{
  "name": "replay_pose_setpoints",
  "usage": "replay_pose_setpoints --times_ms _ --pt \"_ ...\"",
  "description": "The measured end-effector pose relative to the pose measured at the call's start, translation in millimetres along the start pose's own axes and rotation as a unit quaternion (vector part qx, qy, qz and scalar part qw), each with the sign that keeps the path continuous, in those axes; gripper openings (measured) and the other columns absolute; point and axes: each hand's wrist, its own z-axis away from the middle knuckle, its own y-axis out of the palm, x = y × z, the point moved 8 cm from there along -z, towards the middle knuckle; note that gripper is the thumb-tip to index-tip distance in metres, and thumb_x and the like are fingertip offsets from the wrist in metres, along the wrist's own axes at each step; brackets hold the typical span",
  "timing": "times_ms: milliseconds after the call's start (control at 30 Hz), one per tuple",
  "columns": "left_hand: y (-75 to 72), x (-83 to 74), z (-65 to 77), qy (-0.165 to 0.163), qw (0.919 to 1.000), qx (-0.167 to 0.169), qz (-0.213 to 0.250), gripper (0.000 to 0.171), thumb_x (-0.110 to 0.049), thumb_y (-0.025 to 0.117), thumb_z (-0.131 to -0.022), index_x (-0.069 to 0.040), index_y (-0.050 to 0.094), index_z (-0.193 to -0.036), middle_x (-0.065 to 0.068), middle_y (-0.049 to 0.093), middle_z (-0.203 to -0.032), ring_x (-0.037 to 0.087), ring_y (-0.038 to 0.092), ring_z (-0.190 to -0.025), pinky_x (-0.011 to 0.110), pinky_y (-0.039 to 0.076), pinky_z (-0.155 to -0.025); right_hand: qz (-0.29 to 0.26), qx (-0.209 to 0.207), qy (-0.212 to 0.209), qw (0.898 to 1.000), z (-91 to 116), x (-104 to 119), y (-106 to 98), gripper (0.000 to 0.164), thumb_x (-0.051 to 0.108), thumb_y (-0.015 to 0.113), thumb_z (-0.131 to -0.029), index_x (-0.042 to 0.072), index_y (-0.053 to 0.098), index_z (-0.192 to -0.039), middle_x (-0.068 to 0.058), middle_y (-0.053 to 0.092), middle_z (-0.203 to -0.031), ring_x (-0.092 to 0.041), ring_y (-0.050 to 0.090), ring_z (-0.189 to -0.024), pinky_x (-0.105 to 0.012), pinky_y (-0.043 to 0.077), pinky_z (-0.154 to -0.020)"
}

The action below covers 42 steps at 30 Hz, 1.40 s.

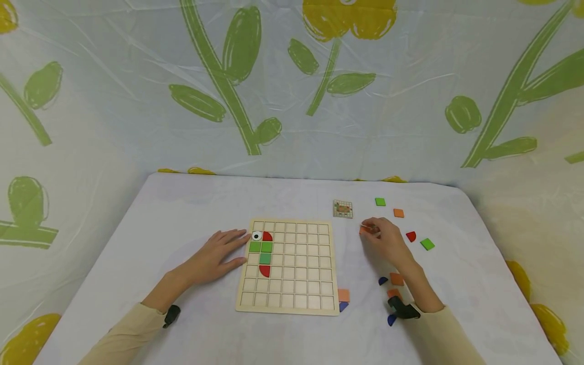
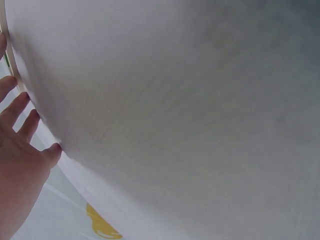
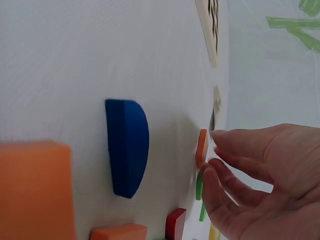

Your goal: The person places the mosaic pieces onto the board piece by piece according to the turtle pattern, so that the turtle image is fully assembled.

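My left hand [image 1: 212, 258] lies with fingers spread at the left edge of the wooden grid board [image 1: 294, 310]. In the left wrist view, the fingertips of that hand [image 2: 22, 145] reach the board's rim. To the right of the board, my right hand [image 1: 387, 239] pinches an orange square tile [image 1: 364, 230] at the tabletop. The right wrist view shows the tile [image 3: 201, 146] by the thumb and fingertips. On the board's upper left are a round-eye tile [image 1: 257, 235], red quarter-circles [image 1: 267, 236], green squares [image 1: 266, 247] and a darker green square [image 1: 265, 258].
A small pattern card [image 1: 342, 209] lies beyond the board's right corner. Loose pieces lie around my right arm: green squares [image 1: 427, 244], a red quarter-circle [image 1: 411, 236], orange squares [image 1: 397, 279] and blue pieces [image 1: 382, 281]. Another orange square [image 1: 344, 295] lies against the board's right edge.
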Motion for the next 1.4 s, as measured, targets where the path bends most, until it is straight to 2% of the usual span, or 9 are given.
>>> replay_pose_setpoints --times_ms 367,633,767,1033,1400 --pt "1.7 0.7 1.4 -0.005 1.0000 0.002 0.003 0.064 -0.033 0.068 -0.101 -0.008 0.046 -0.155 0.015 0.045 -0.158 0.037 0.037 -0.147 0.065 0.021 -0.119 0.023 0.014 -0.007 1.000 -1 -3 2 0.025 0.000 0.071 -0.095 -0.006 0.069 -0.120 -0.023 0.065 -0.111 -0.034 0.063 -0.096 -0.049 0.057 -0.087" --pt "-2.2 -3.4 0.3 0.000 1.0000 -0.005 0.005 0.063 -0.030 0.070 -0.100 -0.006 0.048 -0.154 0.017 0.045 -0.157 0.039 0.038 -0.146 0.065 0.022 -0.118 0.022 0.008 -0.016 1.000 -1 3 2 0.030 -0.001 0.074 -0.093 -0.006 0.068 -0.122 -0.022 0.065 -0.110 -0.035 0.065 -0.097 -0.050 0.058 -0.089" --pt "-3.0 -3.4 -0.9 0.003 1.0000 -0.007 0.002 0.063 -0.030 0.070 -0.099 -0.006 0.048 -0.154 0.017 0.045 -0.157 0.039 0.039 -0.145 0.063 0.025 -0.118 0.011 -0.002 -0.019 1.000 0 4 2 0.027 -0.003 0.074 -0.092 -0.005 0.068 -0.118 -0.021 0.064 -0.109 -0.034 0.066 -0.097 -0.050 0.058 -0.090" --pt "-2.4 -0.9 -1.1 -0.005 1.0000 -0.002 0.002 0.064 -0.032 0.070 -0.100 -0.008 0.047 -0.155 0.016 0.044 -0.158 0.039 0.038 -0.146 0.061 0.024 -0.118 -0.044 -0.005 -0.054 0.998 0 16 5 0.016 -0.001 0.075 -0.092 -0.002 0.071 -0.108 -0.013 0.071 -0.099 -0.028 0.068 -0.089 -0.047 0.058 -0.086" --pt "-0.2 1.0 -0.1 -0.007 1.0000 0.001 -0.002 0.064 -0.033 0.069 -0.100 -0.008 0.047 -0.155 0.015 0.044 -0.158 0.037 0.038 -0.146 0.062 0.024 -0.118 -0.079 0.008 -0.081 0.994 1 49 19 0.018 0.005 0.079 -0.090 0.000 0.073 -0.106 -0.011 0.074 -0.099 -0.028 0.072 -0.091 -0.042 0.061 -0.084"
